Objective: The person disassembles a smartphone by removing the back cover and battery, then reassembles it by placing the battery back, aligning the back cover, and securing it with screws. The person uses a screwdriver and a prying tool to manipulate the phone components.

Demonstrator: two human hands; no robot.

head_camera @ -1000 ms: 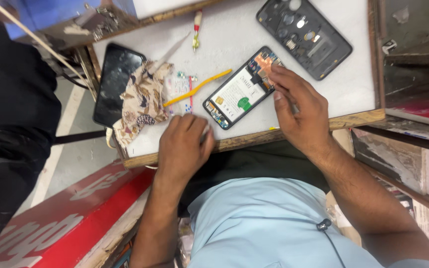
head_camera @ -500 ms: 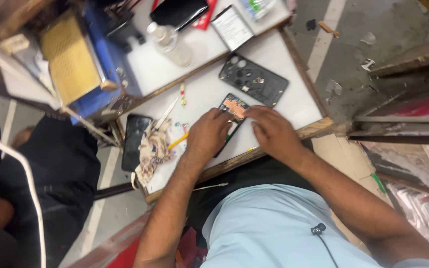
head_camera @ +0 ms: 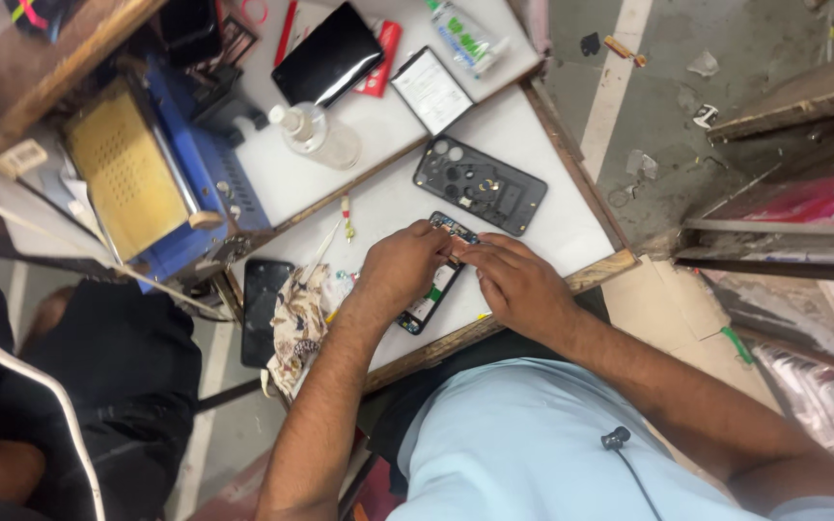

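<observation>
Clear bottle [head_camera: 316, 135], patterned cloth [head_camera: 298, 323], dark back cover [head_camera: 480, 185], blue machine [head_camera: 142, 178].

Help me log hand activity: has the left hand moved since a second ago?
Yes. The left hand moved off the table's wooden front edge up onto the opened phone, meeting the right hand.

Bright even overhead light, soft shadows, slight blur, edges warped

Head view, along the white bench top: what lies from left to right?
Black phone → patterned cloth → left hand → right hand; both hands rest on the opened phone. The dark back cover lies beyond them.
</observation>
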